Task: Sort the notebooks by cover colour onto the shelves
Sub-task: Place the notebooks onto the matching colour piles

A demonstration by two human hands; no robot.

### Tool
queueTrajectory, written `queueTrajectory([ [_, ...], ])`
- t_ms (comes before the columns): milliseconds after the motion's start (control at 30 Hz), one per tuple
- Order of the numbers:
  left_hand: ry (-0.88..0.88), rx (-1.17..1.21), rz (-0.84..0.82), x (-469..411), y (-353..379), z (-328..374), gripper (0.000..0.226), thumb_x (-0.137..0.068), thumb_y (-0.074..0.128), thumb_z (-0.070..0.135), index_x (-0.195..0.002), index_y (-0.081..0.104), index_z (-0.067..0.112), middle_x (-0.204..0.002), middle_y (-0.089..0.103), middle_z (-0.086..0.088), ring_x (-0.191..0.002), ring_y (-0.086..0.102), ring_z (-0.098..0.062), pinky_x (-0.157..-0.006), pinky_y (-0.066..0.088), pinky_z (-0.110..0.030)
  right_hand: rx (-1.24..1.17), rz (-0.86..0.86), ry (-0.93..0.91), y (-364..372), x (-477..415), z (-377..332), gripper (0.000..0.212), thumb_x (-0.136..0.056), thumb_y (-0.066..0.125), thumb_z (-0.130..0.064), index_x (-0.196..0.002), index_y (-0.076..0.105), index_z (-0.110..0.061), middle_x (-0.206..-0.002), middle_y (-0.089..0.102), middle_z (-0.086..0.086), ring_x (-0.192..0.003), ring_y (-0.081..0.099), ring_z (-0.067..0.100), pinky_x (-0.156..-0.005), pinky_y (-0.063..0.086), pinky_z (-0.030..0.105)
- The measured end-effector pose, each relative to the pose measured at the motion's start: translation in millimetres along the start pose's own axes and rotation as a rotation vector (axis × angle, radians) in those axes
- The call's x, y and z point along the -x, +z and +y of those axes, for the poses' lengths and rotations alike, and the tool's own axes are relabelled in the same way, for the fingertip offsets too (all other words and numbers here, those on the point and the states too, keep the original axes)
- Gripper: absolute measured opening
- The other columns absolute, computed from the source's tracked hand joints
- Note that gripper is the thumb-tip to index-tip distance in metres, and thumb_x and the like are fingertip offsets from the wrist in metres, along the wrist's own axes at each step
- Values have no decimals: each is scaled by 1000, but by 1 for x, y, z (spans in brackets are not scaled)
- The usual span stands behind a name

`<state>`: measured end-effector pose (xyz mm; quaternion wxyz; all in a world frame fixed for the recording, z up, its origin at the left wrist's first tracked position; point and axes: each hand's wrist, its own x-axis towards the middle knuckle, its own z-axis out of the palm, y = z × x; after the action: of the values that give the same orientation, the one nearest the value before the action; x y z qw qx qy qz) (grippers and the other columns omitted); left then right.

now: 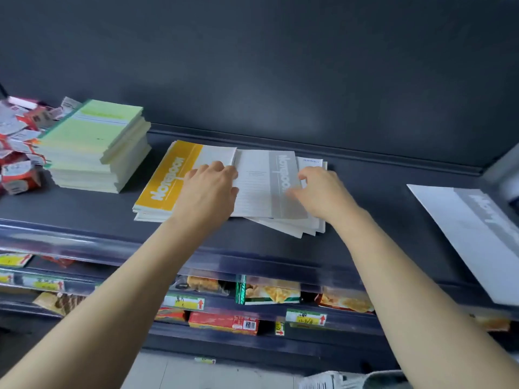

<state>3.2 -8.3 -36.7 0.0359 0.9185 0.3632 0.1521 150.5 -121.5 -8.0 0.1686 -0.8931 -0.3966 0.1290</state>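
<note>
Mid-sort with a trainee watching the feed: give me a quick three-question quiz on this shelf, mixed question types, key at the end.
1. True or false: the green notebook stack stands left of the yellow notebook stack.
2. Which colour are the notebooks under the right hand? A) red B) grey C) green
3. Fill in: a lone grey notebook lies at the far ___ end of the shelf.
Key: 1 true; 2 B, the fanned grey notebooks; 3 right.
</note>
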Motion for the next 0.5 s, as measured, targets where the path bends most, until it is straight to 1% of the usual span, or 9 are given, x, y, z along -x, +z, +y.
queueTrajectory([
  [33,4,-13,-21,-3,3,-3,34,-96,48,25,-128,53,15,-124,55,-7,-112,50,-29,-94,35,-38,7,-33,21,5,-4,-2,33,-92,60,-35,-104,53,-4,-96,53,8,-91,53,30,-67,41,34],
  [133,25,-58,-88,-7,9,-11,33,-96,48,29,-126,53,16,-123,55,-5,-112,50,-27,-92,35,-37,26,-67,84,17,-15,-11,53,-85,66,-47,-114,49,-6,-116,53,11,-93,49,28,-69,36,32],
  [200,36,-63,-103,-8,11,-17,32,-96,49,29,-125,53,16,-123,55,-4,-113,50,-27,-93,35,-36,34,-75,149,25,-21,-19,71,-79,69,-50,-128,42,-7,-126,46,12,-110,45,30,-78,38,34],
  [267,41,-46,-103,-10,11,-23,34,-96,48,29,-127,52,17,-124,55,-4,-114,50,-27,-95,35,-37,86,-90,202,33,-25,-27,83,-78,71,-52,-137,34,-8,-132,41,11,-126,34,31,-90,38,38],
  [367,48,-19,-108,-12,10,-30,35,-96,47,29,-129,51,17,-126,54,-5,-115,49,-27,-96,34,-37,126,-103,237,38,-30,-30,88,-78,70,-53,-141,30,-8,-137,38,11,-131,27,31,-94,38,40],
  [500,78,-8,-138,-13,14,-26,35,-96,47,33,-125,53,14,-123,54,-5,-113,49,-27,-94,35,-37,187,-111,276,35,-30,-20,87,-77,67,-60,-139,33,-9,-140,34,10,-131,26,31,-98,36,43],
])
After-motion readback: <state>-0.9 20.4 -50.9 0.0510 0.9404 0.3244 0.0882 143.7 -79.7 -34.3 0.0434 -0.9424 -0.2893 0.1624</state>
